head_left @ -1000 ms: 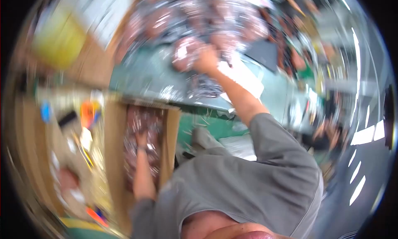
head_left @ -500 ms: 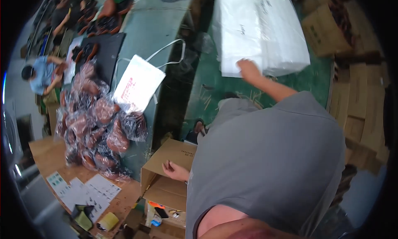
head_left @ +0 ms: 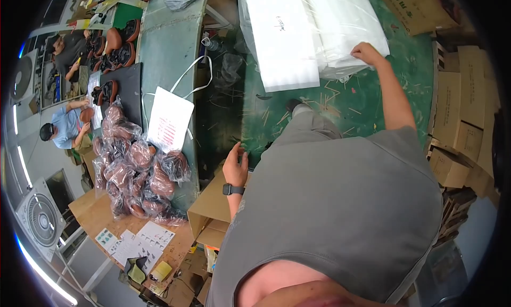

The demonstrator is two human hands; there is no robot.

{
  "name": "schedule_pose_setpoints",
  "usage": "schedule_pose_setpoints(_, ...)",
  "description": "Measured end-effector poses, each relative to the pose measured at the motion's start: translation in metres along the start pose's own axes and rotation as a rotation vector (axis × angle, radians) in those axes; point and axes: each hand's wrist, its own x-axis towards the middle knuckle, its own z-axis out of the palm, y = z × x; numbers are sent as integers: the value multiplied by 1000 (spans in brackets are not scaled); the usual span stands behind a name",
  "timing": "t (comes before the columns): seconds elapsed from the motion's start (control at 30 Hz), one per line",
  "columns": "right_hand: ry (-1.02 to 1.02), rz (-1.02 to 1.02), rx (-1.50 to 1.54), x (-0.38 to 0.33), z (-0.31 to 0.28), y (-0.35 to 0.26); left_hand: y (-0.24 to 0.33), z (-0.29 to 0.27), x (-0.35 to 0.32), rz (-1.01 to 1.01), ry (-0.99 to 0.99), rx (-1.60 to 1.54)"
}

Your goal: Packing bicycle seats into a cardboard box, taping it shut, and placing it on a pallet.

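Observation:
My right hand (head_left: pixel 367 53) is at the near right part of a large stack of white sheets (head_left: pixel 348 27) wrapped in clear plastic. Its fingers are curled together against the wrapping; what they pinch, if anything, is hidden. A loose-looking white sheet (head_left: pixel 282 41) with a handwritten mark lies at the stack's left, its near end jutting out. My left hand (head_left: pixel 236 166), with a dark watch (head_left: pixel 233 189) on its wrist, hangs in the air above an opened cardboard box (head_left: pixel 210 208). Its fingers are apart and hold nothing.
On the green bench at left lie a white strapped bag (head_left: pixel 170 119) and a heap of plastic-wrapped brown shoes (head_left: pixel 139 155). Papers (head_left: pixel 139 246) cover part of a wooden board. Cartons (head_left: pixel 459 102) line the right side. A co-worker (head_left: pixel 68 125) handles a brown shoe at far left.
My right hand has moved right along the stack's near side. My left hand has risen from the box and moved away from it. The view has shifted, showing more at left.

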Motion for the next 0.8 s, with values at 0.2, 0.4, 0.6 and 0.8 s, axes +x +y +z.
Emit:
schedule_pose_setpoints(0.2, 815, 283, 152, 71, -142, 35, -24, 15, -21, -36, -72, 71)
schedule_pose_setpoints(0.4, 1127, -332, -521, 35, -95, -72, -42, 16, -40, -198, 66, 65)
schedule_pose_setpoints(0.6, 243, -272, -467, -20, 22, -64, -40, 45, -61, -369, 41, -65)
schedule_pose_setpoints(0.8, 127, -353, -284, 11, 2, -33, -51, 45, -68, -158, -55, -21)
